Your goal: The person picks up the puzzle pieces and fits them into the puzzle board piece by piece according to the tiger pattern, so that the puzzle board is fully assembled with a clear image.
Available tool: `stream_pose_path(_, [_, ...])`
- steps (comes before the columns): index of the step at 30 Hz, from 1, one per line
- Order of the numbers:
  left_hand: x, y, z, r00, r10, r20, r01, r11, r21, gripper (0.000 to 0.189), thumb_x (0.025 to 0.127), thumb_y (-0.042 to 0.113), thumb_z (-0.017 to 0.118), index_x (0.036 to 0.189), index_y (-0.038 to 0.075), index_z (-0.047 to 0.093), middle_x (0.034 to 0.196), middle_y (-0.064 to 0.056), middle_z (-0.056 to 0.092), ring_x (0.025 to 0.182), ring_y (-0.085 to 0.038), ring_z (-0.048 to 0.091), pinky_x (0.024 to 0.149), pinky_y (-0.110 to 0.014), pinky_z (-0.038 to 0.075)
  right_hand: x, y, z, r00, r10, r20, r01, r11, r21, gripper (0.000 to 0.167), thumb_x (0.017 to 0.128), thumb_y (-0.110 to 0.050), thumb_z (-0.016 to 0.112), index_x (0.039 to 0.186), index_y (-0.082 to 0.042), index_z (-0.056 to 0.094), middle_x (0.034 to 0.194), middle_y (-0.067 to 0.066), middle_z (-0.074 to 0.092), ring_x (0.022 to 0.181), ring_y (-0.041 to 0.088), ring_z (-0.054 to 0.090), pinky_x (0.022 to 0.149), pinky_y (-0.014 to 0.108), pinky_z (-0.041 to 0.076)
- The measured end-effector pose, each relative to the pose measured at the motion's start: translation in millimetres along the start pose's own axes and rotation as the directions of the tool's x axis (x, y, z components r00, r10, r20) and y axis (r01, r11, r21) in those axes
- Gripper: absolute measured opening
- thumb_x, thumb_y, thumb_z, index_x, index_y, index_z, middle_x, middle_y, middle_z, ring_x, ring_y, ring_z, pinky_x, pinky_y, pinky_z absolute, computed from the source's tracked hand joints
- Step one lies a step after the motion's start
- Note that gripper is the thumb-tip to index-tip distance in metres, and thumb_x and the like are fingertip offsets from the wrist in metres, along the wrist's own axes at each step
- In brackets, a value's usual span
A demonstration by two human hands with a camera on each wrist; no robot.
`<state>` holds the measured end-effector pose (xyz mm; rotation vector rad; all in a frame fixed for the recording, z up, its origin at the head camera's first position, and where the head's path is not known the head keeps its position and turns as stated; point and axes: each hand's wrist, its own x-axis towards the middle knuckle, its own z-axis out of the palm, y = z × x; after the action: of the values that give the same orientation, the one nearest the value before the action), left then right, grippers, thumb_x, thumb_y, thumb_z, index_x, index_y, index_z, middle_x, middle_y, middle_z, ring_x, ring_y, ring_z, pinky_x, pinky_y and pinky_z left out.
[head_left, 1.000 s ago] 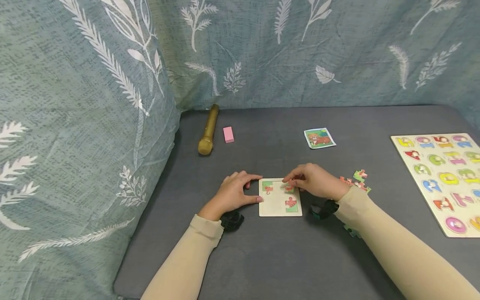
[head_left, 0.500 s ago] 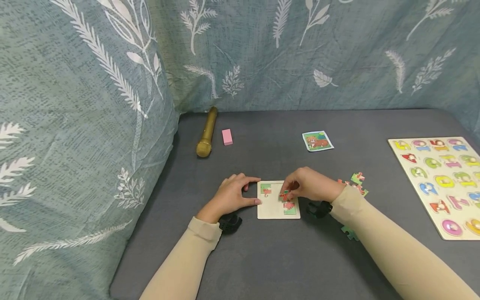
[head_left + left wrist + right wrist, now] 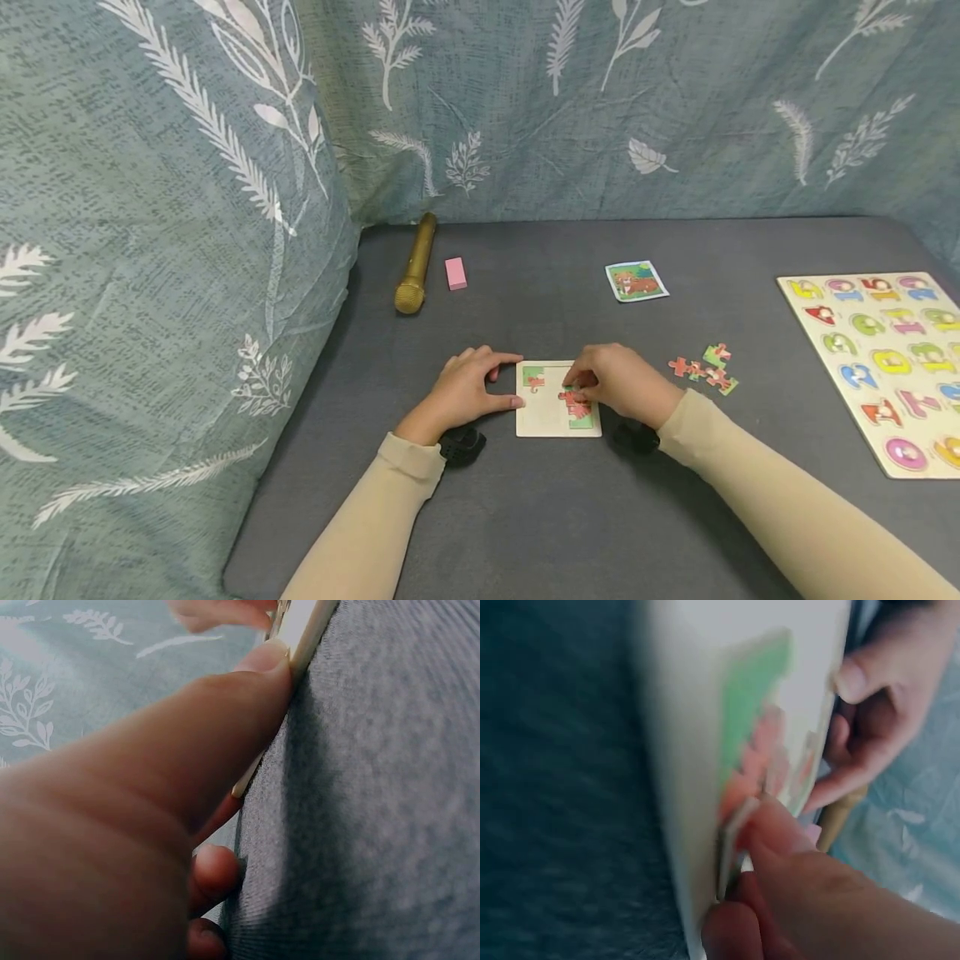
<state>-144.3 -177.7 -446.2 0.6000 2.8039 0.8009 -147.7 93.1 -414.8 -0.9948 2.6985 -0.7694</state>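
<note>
A pale square puzzle board lies on the dark table. My left hand rests beside it, thumb and index finger spread and touching its left edge. My right hand pinches a red-and-green puzzle piece between thumb and fingers. That piece is tilted over the right part of the board, against or partly over the lower-right piece; the fingers hide some of it. At the board's upper left lies another piece. Several loose puzzle pieces are heaped right of my right hand.
A picture card with a brown animal lies behind the board. Back left are a gold microphone and a pink block. A larger board of colourful knobbed pieces stretches along the right. Patterned curtains border the table's back and left.
My right hand has drawn the piece from the board's upper right toward the lower-right piece and tilted it. A loose green piece is now hidden by the right forearm. The left hand stays put.
</note>
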Motion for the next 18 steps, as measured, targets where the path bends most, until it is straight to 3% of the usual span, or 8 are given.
stream_pose_path(3, [-0.5, 1.2, -0.4, 1.000, -0.002, -0.002, 0.002, 1.000, 0.000, 0.064, 0.086, 0.040, 0.089, 0.143, 0.021, 0.067, 0.086, 0.003, 0.046, 0.078, -0.016, 0.038, 0.076, -0.035, 0.027, -7.9, -4.3, 3.5, 0.996, -0.051, -0.068, 0.044, 0.994, -0.099, 0.015, 0.080, -0.002, 0.090, 0.084, -0.013, 0.081, 0.084, -0.006, 0.064, 0.074, 0.010, 0.060, 0.068, 0.029, 0.052])
stream_pose_path(5, [-0.5, 1.2, -0.3, 1.000, -0.003, -0.004, 0.003, 1.000, -0.001, 0.064, 0.086, 0.040, 0.089, 0.143, 0.022, 0.067, 0.086, 0.003, 0.046, 0.078, -0.016, 0.038, 0.076, -0.035, 0.027, -14.6, -8.7, 5.3, 0.988, -0.121, -0.098, 0.096, 0.970, -0.223, 0.013, 0.080, -0.006, 0.091, 0.083, -0.013, 0.081, 0.087, -0.004, 0.066, 0.077, 0.013, 0.060, 0.069, 0.030, 0.053])
stream_pose_path(9, [-0.8, 1.3, 0.2, 1.000, -0.002, -0.005, 0.002, 1.000, 0.000, 0.065, 0.085, 0.041, 0.089, 0.143, 0.022, 0.067, 0.086, 0.003, 0.046, 0.077, -0.016, 0.037, 0.075, -0.035, 0.027, -32.6, -19.4, 9.9, 0.965, -0.248, -0.090, 0.174, 0.855, -0.489, 0.013, 0.084, -0.009, 0.088, 0.096, -0.009, 0.082, 0.097, 0.002, 0.070, 0.086, 0.020, 0.060, 0.074, 0.033, 0.053])
stream_pose_path(12, [-1.1, 1.9, -0.1, 1.000, 0.000, -0.007, 0.000, 1.000, 0.002, 0.066, 0.085, 0.040, 0.089, 0.143, 0.022, 0.067, 0.086, 0.003, 0.046, 0.077, -0.016, 0.037, 0.075, -0.035, 0.027, -47.0, -26.6, 15.2, 0.963, -0.261, -0.070, 0.169, 0.784, -0.597, 0.024, 0.088, -0.010, 0.084, 0.111, -0.007, 0.080, 0.108, 0.006, 0.073, 0.094, 0.024, 0.063, 0.078, 0.038, 0.052])
stream_pose_path(15, [-0.8, 2.0, -0.3, 1.000, -0.001, -0.006, 0.001, 1.000, 0.006, 0.066, 0.085, 0.040, 0.089, 0.143, 0.021, 0.067, 0.086, 0.003, 0.046, 0.077, -0.016, 0.037, 0.075, -0.035, 0.027, -57.5, -29.7, 21.4, 0.969, -0.234, -0.082, 0.133, 0.770, -0.623, 0.035, 0.088, -0.011, 0.084, 0.122, -0.006, 0.077, 0.122, 0.008, 0.072, 0.103, 0.026, 0.064, 0.081, 0.040, 0.052])
stream_pose_path(18, [-0.7, 2.1, -0.7, 1.000, -0.002, -0.005, 0.002, 1.000, 0.008, 0.065, 0.085, 0.040, 0.089, 0.143, 0.021, 0.067, 0.086, 0.003, 0.046, 0.077, -0.016, 0.037, 0.075, -0.035, 0.027, -62.1, -29.7, 26.8, 0.973, -0.209, -0.094, 0.109, 0.781, -0.615, 0.040, 0.089, -0.012, 0.083, 0.127, -0.004, 0.074, 0.129, 0.010, 0.070, 0.107, 0.027, 0.063, 0.083, 0.040, 0.052])
